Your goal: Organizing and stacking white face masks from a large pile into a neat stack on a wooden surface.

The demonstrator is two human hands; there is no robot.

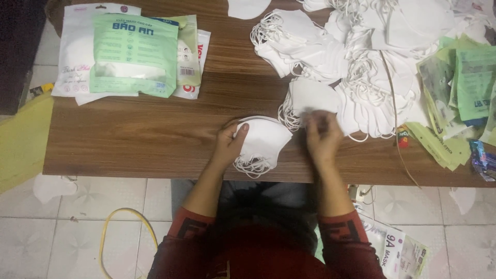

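Matt white cloth masks [263, 139], smooth wood-grain table [155, 134], glossy green plastic packets [134, 54], pale floor tiles [77, 206]

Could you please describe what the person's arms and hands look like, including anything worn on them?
Both hands are bare: the left hand and right hand show no gloves. No rings or watch can be made out. The forearms are uncovered; dark red sleeves with black block patterning are pushed up to the elbows on both arms.
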